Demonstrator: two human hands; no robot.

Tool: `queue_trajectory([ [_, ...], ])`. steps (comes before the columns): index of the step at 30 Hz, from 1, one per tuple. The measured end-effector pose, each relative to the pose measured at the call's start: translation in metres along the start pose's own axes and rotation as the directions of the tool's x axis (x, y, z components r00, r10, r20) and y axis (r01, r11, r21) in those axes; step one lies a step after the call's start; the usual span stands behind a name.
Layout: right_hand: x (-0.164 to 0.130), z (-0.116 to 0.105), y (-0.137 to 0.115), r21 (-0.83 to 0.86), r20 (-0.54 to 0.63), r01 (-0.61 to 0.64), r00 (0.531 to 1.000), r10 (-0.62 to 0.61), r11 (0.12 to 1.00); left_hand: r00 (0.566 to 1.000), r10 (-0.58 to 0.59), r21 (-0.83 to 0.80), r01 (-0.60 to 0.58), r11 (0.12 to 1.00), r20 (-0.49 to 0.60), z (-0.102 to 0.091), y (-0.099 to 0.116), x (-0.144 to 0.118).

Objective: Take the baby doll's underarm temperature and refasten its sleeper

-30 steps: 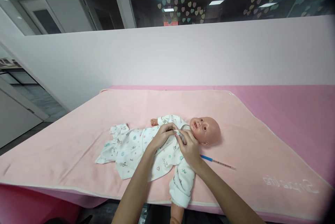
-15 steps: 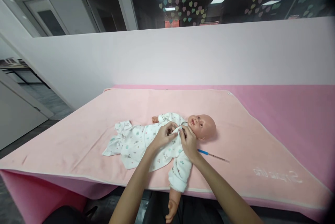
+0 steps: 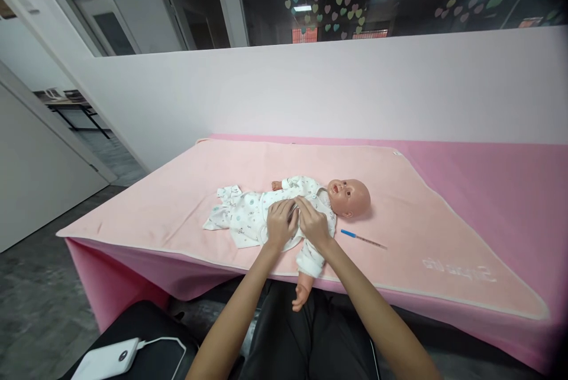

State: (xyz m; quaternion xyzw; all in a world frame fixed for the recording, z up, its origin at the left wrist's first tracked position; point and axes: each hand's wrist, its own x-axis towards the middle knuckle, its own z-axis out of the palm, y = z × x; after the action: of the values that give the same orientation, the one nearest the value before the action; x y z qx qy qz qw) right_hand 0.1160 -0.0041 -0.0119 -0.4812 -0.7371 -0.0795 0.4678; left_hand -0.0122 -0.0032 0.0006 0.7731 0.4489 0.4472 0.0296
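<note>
My left hand [image 3: 280,225] and right hand [image 3: 316,224], fingers bent (grip hidden; I can't tell), move left from the collar [image 3: 323,195], shifting work down the doll's [image 3: 352,197] garment [image 3: 251,208] on the pink blanket's [image 3: 173,190] near side.

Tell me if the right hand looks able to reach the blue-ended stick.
Probably yes: the blue-ended stick lies uncovered on the peach blanket, close to the right hand. That hand is at the printed baby top, though, and would likely have to leave it.
</note>
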Motion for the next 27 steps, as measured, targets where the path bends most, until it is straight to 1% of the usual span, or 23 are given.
queue_trajectory([
  [1, -0.001, 0.001, -0.003, -0.016, 0.035, 0.014, 0.999, -0.013, 1.000, 1.000, 0.004, 0.023, -0.004, 1.000, 0.000, 0.000, 0.001, 0.000],
  [2, -0.001, 0.003, -0.006, -0.034, 0.042, -0.001, 0.999, 0.002, 0.999, 1.000, 0.004, 0.045, -0.004, 0.999, -0.003, 0.000, 0.001, 0.001],
  [5, 0.000, 0.003, -0.012, -0.046, 0.005, -0.085, 0.996, 0.085, 0.995, 1.000, 0.012, 0.101, -0.010, 0.995, -0.018, 0.000, 0.003, 0.001],
  [11, 0.001, -0.002, -0.013, 0.029, -0.030, -0.158, 0.987, 0.158, 0.987, 0.996, 0.070, 0.160, -0.062, 0.985, -0.047, 0.003, 0.002, 0.000],
  [16, -0.003, -0.002, -0.011, 0.082, -0.081, -0.141, 0.986, 0.148, 0.987, 0.985, 0.133, 0.192, -0.110, 0.975, -0.114, 0.006, -0.001, -0.002],
  [19, -0.004, -0.002, -0.011, 0.081, -0.084, -0.150, 0.984, 0.157, 0.985, 0.979, 0.166, 0.210, -0.139, 0.968, -0.116, 0.005, -0.001, -0.004],
  [21, -0.006, -0.003, -0.010, 0.082, -0.088, -0.135, 0.986, 0.142, 0.988, 0.978, 0.177, 0.215, -0.150, 0.965, -0.112, 0.004, 0.000, -0.005],
  [24, -0.007, -0.004, -0.009, 0.071, -0.080, -0.095, 0.992, 0.100, 0.993, 0.976, 0.186, 0.224, -0.158, 0.962, -0.112, 0.004, 0.002, -0.005],
  [27, -0.007, -0.002, -0.007, 0.033, -0.037, -0.116, 0.992, 0.118, 0.993, 0.974, 0.179, 0.247, -0.141, 0.959, -0.140, 0.005, 0.002, -0.005],
])
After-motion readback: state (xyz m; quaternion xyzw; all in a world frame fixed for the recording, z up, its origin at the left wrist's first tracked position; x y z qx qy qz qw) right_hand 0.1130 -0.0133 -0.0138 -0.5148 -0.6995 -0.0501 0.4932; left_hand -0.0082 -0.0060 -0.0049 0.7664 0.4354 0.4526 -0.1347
